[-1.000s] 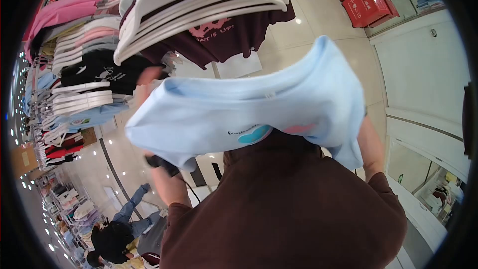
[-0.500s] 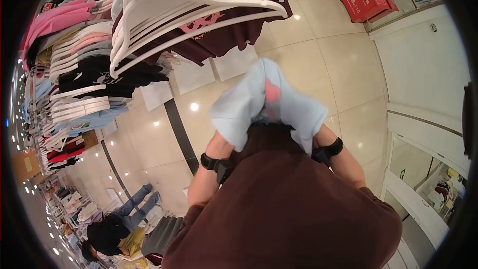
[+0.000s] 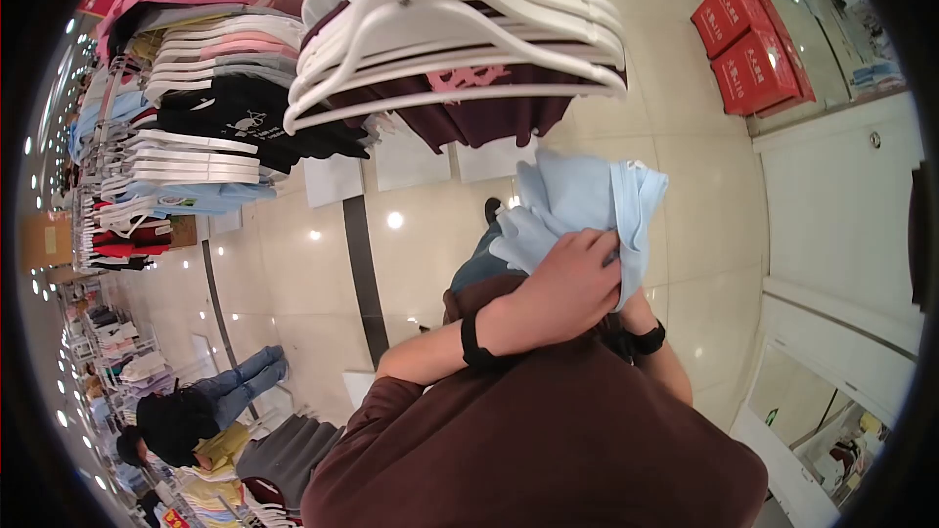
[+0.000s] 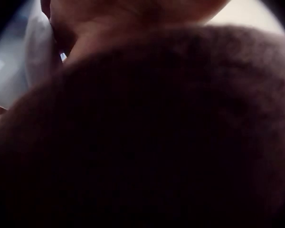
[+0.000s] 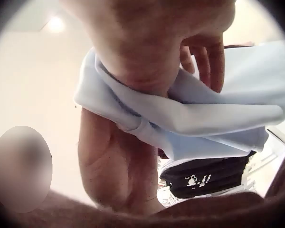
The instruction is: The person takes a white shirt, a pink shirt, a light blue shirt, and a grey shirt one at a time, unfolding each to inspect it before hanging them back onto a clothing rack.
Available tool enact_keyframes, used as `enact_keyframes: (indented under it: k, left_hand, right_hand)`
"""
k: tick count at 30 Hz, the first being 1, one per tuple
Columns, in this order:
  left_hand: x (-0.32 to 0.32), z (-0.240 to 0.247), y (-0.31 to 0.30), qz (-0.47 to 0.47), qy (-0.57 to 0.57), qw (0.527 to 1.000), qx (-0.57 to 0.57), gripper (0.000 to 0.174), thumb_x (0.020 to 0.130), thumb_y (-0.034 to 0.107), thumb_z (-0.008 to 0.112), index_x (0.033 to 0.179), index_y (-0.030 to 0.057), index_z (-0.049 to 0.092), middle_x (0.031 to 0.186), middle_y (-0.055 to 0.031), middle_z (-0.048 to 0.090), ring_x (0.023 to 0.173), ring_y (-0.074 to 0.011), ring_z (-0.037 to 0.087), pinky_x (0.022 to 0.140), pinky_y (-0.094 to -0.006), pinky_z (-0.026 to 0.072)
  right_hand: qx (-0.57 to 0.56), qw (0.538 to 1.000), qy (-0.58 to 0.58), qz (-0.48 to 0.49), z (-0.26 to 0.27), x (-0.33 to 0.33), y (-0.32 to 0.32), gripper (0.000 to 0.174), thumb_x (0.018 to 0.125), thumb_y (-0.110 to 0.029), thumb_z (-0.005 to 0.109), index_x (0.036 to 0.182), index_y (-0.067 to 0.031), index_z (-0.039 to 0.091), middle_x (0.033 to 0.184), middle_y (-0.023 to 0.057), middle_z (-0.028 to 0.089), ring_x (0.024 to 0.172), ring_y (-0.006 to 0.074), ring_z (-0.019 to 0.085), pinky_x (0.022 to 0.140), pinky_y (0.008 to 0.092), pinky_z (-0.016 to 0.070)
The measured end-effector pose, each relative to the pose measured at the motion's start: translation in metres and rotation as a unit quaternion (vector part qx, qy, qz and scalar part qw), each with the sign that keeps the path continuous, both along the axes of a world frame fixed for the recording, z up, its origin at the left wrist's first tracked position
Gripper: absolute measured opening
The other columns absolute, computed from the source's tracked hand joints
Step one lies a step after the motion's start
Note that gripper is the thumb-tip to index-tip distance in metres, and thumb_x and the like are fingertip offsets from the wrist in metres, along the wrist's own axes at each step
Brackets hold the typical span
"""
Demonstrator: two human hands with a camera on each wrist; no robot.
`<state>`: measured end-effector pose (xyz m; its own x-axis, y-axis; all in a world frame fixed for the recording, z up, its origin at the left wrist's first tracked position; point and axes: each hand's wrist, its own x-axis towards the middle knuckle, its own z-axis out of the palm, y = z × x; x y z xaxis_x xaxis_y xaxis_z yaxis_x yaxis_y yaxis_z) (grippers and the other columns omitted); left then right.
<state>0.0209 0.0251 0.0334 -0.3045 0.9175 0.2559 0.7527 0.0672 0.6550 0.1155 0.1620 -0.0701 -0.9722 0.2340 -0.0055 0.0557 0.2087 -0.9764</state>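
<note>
Clasping soft, lightweight blue T-shirt point(image 3: 577, 198): left hand point(image 3: 565, 286) is gripping on top, right hand point(image 5: 118, 161) is gripping underneath; best held at folds.

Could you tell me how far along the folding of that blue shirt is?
Done: the shirt is gathered into a small folded bundle. In hand: the left hand grips it on top, the right hand curls round it from beneath. Left: it is not yet set down.

The person wears a dark maroon-brown sweatshirt point(image 3: 548, 440), its sleeves point(image 3: 391, 401) pushed up the forearms, and a black strap point(image 3: 470, 340) around each wrist.
</note>
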Motion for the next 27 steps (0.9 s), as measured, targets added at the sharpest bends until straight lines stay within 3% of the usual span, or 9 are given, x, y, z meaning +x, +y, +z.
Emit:
enact_keyframes:
  k: [4, 8, 13, 15, 17, 19, 21, 24, 27]
  left_hand:
    - [-0.002, 0.010, 0.017, -0.046, 0.068, 0.996, 0.029, 0.023, 0.079, 0.014, 0.067, 0.099, 0.0035, 0.064, 0.098, -0.0113, 0.058, 0.097, -0.0294, 0.054, 0.090, -0.0411, 0.0443]
    - [-0.026, 0.017, 0.003, -0.059, -0.084, 0.990, 0.097, 0.035, 0.093, 0.018, 0.066, 0.124, 0.0013, 0.064, 0.113, -0.0127, 0.065, 0.114, -0.0305, 0.057, 0.103, -0.0447, 0.0433]
    - [-0.093, -0.034, -0.058, 0.092, -0.165, 0.982, -0.026, 0.040, 0.100, 0.024, 0.062, 0.135, 0.0043, 0.062, 0.129, -0.0166, 0.066, 0.120, -0.0360, 0.060, 0.104, -0.0435, 0.0475]
    - [-0.123, -0.081, -0.089, 0.160, -0.161, 0.973, -0.037, 0.040, 0.099, 0.026, 0.062, 0.133, 0.0049, 0.063, 0.121, -0.0186, 0.069, 0.113, -0.0389, 0.063, 0.100, -0.0466, 0.0510]
    - [-0.153, -0.141, -0.125, 0.230, -0.146, 0.956, -0.110, 0.040, 0.097, 0.027, 0.063, 0.131, 0.0049, 0.065, 0.116, -0.0194, 0.071, 0.110, -0.0405, 0.066, 0.097, -0.0480, 0.0528]
    - [-0.177, -0.209, -0.166, 0.287, -0.101, 0.926, -0.224, 0.043, 0.095, 0.031, 0.064, 0.129, 0.0056, 0.066, 0.116, -0.0205, 0.072, 0.110, -0.0408, 0.067, 0.096, -0.0494, 0.0536]
    - [-0.191, -0.292, -0.217, 0.305, -0.120, 0.895, -0.303, 0.047, 0.093, 0.037, 0.063, 0.129, 0.0068, 0.066, 0.118, -0.0218, 0.072, 0.112, -0.0403, 0.067, 0.097, -0.0504, 0.0533]
    - [-0.191, -0.386, -0.294, 0.339, -0.265, 0.826, -0.364, 0.053, 0.093, 0.043, 0.060, 0.131, 0.0068, 0.066, 0.129, -0.0232, 0.068, 0.123, -0.0411, 0.062, 0.105, -0.0498, 0.0503]
    - [-0.168, -0.486, -0.384, 0.303, -0.284, 0.764, -0.494, 0.052, 0.090, 0.040, 0.060, 0.126, 0.0034, 0.069, 0.131, -0.0235, 0.067, 0.125, -0.0403, 0.062, 0.108, -0.0493, 0.0492]
  right_hand:
    - [-0.106, 0.990, -0.002, -0.096, -0.007, -0.006, 0.009, 0.073, 0.095, -0.029, 0.076, 0.156, -0.0079, 0.040, 0.155, 0.0110, 0.048, 0.141, 0.0247, 0.047, 0.120, 0.0429, 0.0382]
    - [-0.306, 0.919, 0.057, -0.243, -0.009, -0.008, 0.047, 0.072, 0.096, -0.031, 0.075, 0.156, -0.0087, 0.040, 0.155, 0.0104, 0.048, 0.141, 0.0246, 0.047, 0.120, 0.0437, 0.0381]
    - [-0.377, 0.854, 0.156, -0.324, 0.013, -0.006, 0.177, 0.066, 0.101, -0.037, 0.066, 0.157, -0.0123, 0.040, 0.157, 0.0091, 0.046, 0.143, 0.0273, 0.045, 0.122, 0.0495, 0.0344]
    - [-0.186, 0.926, 0.291, -0.149, 0.087, -0.024, 0.176, 0.060, 0.106, -0.038, 0.057, 0.156, -0.0108, 0.040, 0.158, 0.0096, 0.045, 0.144, 0.0284, 0.044, 0.123, 0.0493, 0.0341]
    - [-0.232, 0.880, 0.323, -0.260, 0.136, -0.051, 0.219, 0.059, 0.108, -0.038, 0.052, 0.158, -0.0095, 0.036, 0.159, 0.0102, 0.044, 0.145, 0.0304, 0.043, 0.123, 0.0480, 0.0341]
    - [-0.097, 0.856, 0.382, -0.334, 0.234, -0.114, 0.191, 0.059, 0.108, -0.040, 0.050, 0.157, -0.0091, 0.038, 0.158, 0.0121, 0.045, 0.146, 0.0313, 0.043, 0.123, 0.0486, 0.0340]
    - [-0.112, 0.824, 0.454, -0.321, 0.318, -0.159, 0.188, 0.054, 0.109, -0.039, 0.050, 0.153, -0.0084, 0.043, 0.154, 0.0116, 0.050, 0.142, 0.0314, 0.048, 0.120, 0.0497, 0.0392]
    - [0.067, 0.831, 0.502, -0.230, 0.428, -0.247, 0.168, 0.050, 0.106, -0.034, 0.053, 0.146, -0.0052, 0.050, 0.146, 0.0140, 0.055, 0.135, 0.0300, 0.052, 0.113, 0.0472, 0.0425]
    - [0.290, 0.796, 0.501, -0.177, 0.502, -0.348, 0.094, 0.043, 0.102, -0.026, 0.056, 0.138, -0.0022, 0.055, 0.136, 0.0171, 0.061, 0.125, 0.0301, 0.058, 0.105, 0.0437, 0.0464]
